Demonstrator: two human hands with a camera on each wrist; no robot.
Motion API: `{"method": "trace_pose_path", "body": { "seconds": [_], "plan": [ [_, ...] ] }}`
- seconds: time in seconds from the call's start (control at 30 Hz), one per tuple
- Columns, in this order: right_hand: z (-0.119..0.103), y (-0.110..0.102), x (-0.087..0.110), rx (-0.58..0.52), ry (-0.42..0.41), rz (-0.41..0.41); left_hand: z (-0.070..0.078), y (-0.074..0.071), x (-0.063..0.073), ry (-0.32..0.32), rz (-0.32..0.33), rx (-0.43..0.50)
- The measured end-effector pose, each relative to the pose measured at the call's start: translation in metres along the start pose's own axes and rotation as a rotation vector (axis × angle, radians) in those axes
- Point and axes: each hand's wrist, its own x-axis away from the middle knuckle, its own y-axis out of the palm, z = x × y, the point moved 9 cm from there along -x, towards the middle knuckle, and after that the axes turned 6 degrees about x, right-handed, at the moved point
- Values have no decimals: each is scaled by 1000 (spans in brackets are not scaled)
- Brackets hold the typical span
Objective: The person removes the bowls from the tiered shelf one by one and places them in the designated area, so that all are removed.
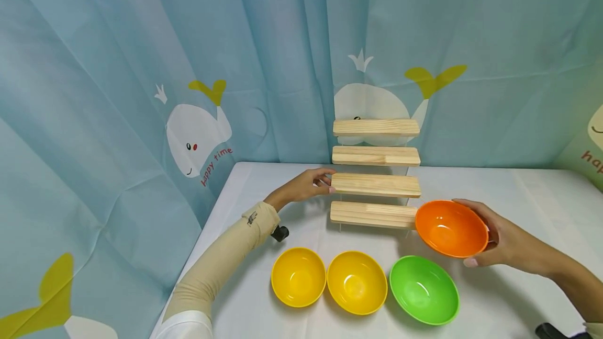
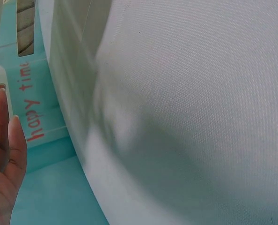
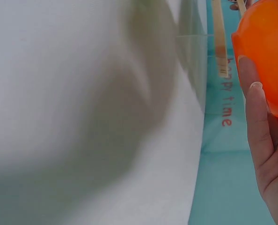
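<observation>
My right hand [image 1: 506,239] grips an orange bowl [image 1: 449,228] by its right side, thumb low near the rim and fingers behind. The bowl is held in the air, tilted so its inside shows, and overlaps the right end of the lowest plank in the head view. In the right wrist view the fingers lie along the outside of the orange bowl [image 3: 270,61]. With thumb and fingers, my left hand [image 1: 303,184] pinches the left end of the second-lowest plank of a stepped wooden rack [image 1: 375,184]. The left wrist view shows only part of that hand [image 2: 5,164].
Two yellow bowls [image 1: 299,277] and a green bowl [image 1: 423,290] stand in a row on the white table [image 1: 532,198], in front of the rack. Clear supports hold up the rack's planks. A blue curtain [image 1: 282,67] with whale prints hangs behind and to the left.
</observation>
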Motion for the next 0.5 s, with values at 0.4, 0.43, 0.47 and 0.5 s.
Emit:
{"method": "trace_pose_path", "body": {
  "seconds": [0.4, 0.43, 0.47, 0.5],
  "plan": [
    [16, 3, 35, 72, 51, 17, -3, 1, -1, -3, 4, 13],
    [17, 3, 37, 77, 43, 16, -3, 1, -1, -4, 4, 13],
    [19, 4, 40, 81, 35, 16, -3, 1, -1, -5, 5, 12],
    [20, 4, 43, 83, 31, 16, -2, 1, -1, -5, 5, 12]
  ]
}}
